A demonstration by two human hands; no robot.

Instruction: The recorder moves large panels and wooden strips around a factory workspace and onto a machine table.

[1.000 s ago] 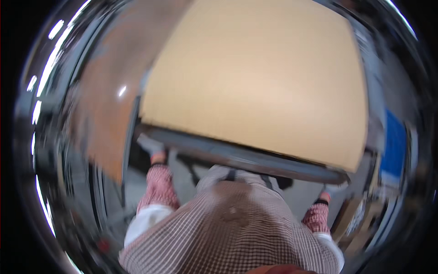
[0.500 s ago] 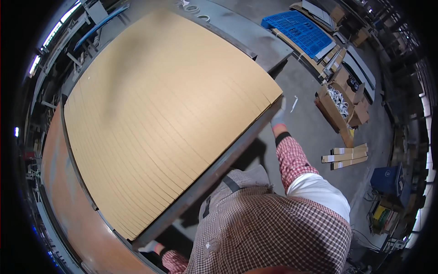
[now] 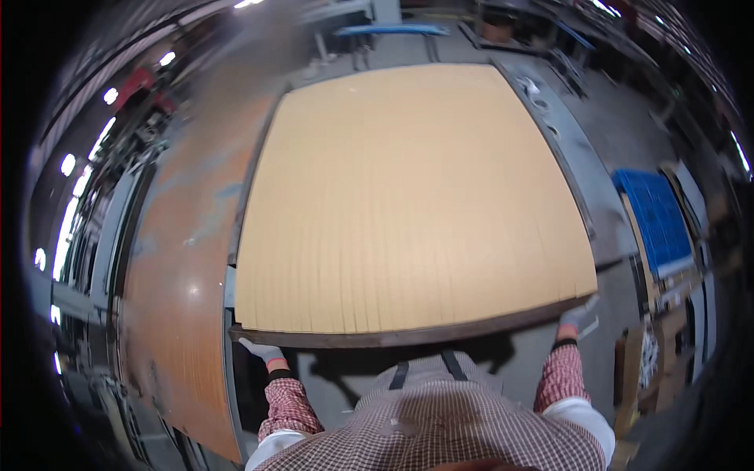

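Note:
A large tan cardboard sheet [image 3: 408, 196] with many fine crease lines lies flat in front of me. Under its near edge runs a dark metal frame bar [image 3: 408, 338]. Gloved in pale grey, my left hand [image 3: 261, 350] grips the bar at its left end, fingers partly hidden by it. My right hand [image 3: 575, 317], in a similar glove, holds the bar's right end near the sheet's corner, with its fingertips hidden too. Both arms reach out to either side of my checked apron [image 3: 440, 416].
To the left stretches a long brown-orange table [image 3: 177, 290]. Along the right is a grey tabletop [image 3: 593, 173] with white rings of tape [image 3: 538, 102]. Farther right lie a blue plastic pallet [image 3: 656, 224] and a cardboard box [image 3: 669, 353]. A blue-topped bench [image 3: 393, 31] stands beyond the sheet.
My view has swung round, so the sheet now lies straight ahead rather than slanted. Both hands stay at the two ends of the frame bar.

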